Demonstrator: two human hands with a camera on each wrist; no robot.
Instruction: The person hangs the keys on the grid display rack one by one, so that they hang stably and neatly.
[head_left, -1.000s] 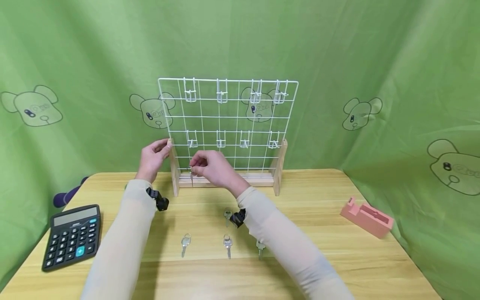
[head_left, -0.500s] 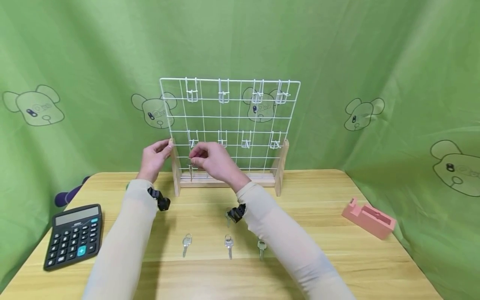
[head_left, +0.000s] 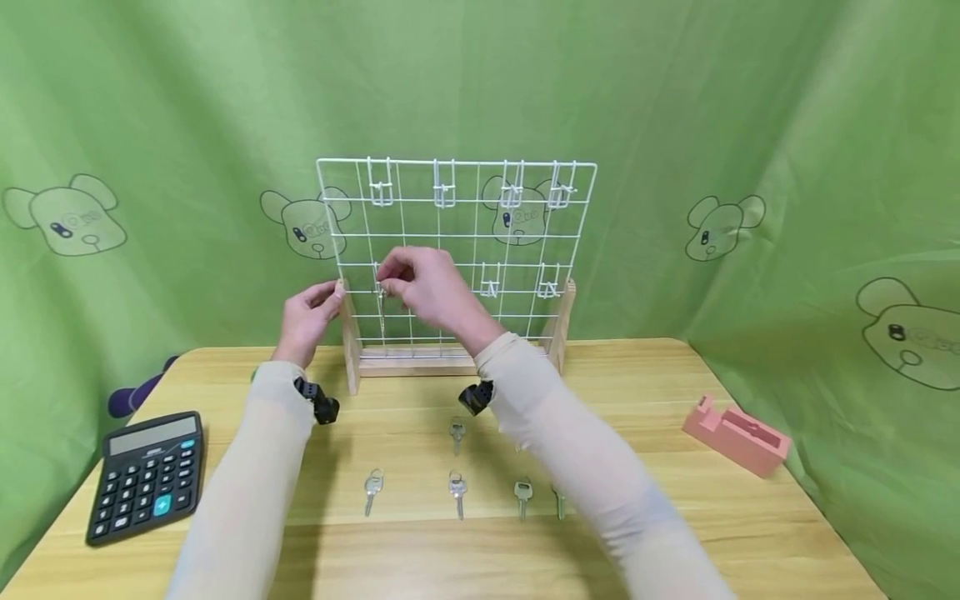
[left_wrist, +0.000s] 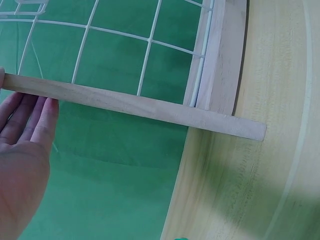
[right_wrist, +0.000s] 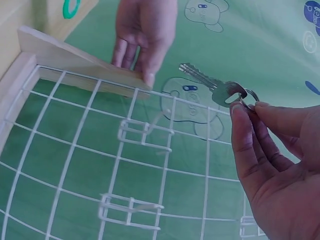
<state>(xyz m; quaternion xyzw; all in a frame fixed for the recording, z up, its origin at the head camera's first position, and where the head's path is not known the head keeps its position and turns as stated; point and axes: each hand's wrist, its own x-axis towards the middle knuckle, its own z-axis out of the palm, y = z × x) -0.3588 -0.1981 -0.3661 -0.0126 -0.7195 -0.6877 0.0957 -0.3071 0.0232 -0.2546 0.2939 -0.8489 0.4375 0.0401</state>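
Observation:
My right hand (head_left: 429,285) pinches a key ring (right_wrist: 254,96) between thumb and fingertips. From it extends a silver key (right_wrist: 219,91), in front of the white wire grid rack (head_left: 457,236). In the head view this hand is at the lower row of hooks, covering part of it. Whether the ring touches a hook cannot be told. My left hand (head_left: 306,321) grips the top of the rack's left wooden upright (left_wrist: 135,106), fingers on one side, thumb on the other. Several white hooks (head_left: 445,196) hang on the grid in two rows.
Several loose keys (head_left: 457,493) lie on the wooden table (head_left: 420,558) in front of the rack, some partly behind my right sleeve. A black calculator (head_left: 146,475) lies at the left. On the right is a pink tape dispenser (head_left: 737,435). Green curtain (head_left: 637,100) surrounds the table.
My right hand has risen with the key from near the rack's base to the lower hook row. More of the keys on the table show now. My left hand stays on the upright.

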